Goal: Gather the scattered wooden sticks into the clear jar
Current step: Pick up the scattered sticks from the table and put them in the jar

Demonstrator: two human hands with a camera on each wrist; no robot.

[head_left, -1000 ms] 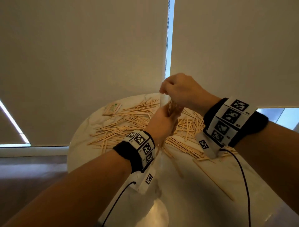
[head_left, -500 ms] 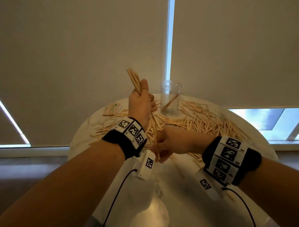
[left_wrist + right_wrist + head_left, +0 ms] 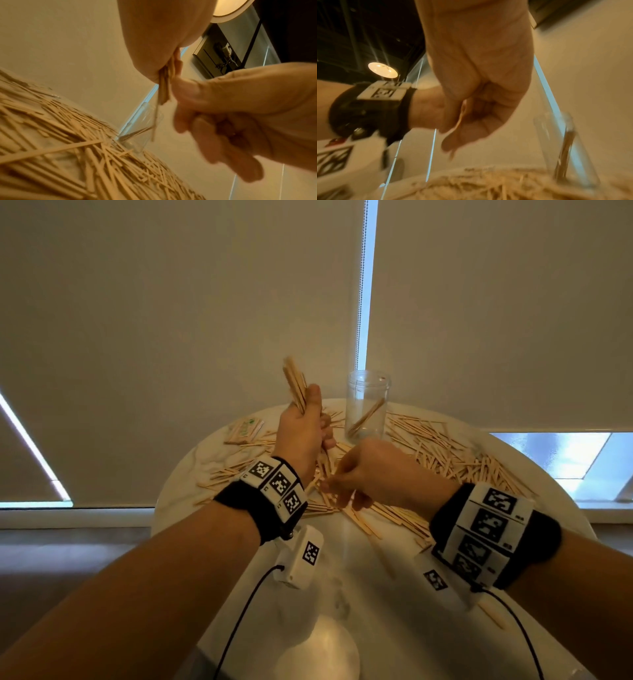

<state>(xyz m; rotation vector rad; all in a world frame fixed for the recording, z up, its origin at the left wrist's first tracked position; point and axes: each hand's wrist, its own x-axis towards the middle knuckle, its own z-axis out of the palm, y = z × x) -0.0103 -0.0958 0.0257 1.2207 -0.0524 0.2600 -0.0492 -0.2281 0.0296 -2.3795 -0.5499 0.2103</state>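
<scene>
Head view: a round white table (image 3: 394, 594) stands before pale roller blinds (image 3: 171, 302), with a bright slit of window between them. A clear jar (image 3: 367, 405) stands upright near the table's far edge and holds a few wooden sticks leaning aslant inside it. Scattered sticks (image 3: 445, 453) lie thick across the far half of the table, on both sides of the jar; they are thin, flat and light tan. A small wrapped packet of sticks (image 3: 245, 431) lies at the far left. The left hand (image 3: 303, 429) is raised left of the jar, fingers curled round a bundle of sticks (image 3: 295, 383) that points up and away. The right hand (image 3: 368, 470) hovers low over the pile, fingertips drawn together; whether they pinch a stick cannot be told here. Left wrist view: the left hand (image 3: 159, 40) clamps the bundle (image 3: 165, 83), whose lower ends jut below the fist; the jar (image 3: 142, 125) sits tilted in frame beyond, sticks heaped around its base; the right hand (image 3: 231, 115) is blurred, fingers curled. Right wrist view: the right hand (image 3: 479, 81) has its fingers folded in, with one stick (image 3: 461, 117) pinched against them; the jar (image 3: 563, 148) stands at right, and a round ceiling lamp (image 3: 382, 70) glows above.
</scene>
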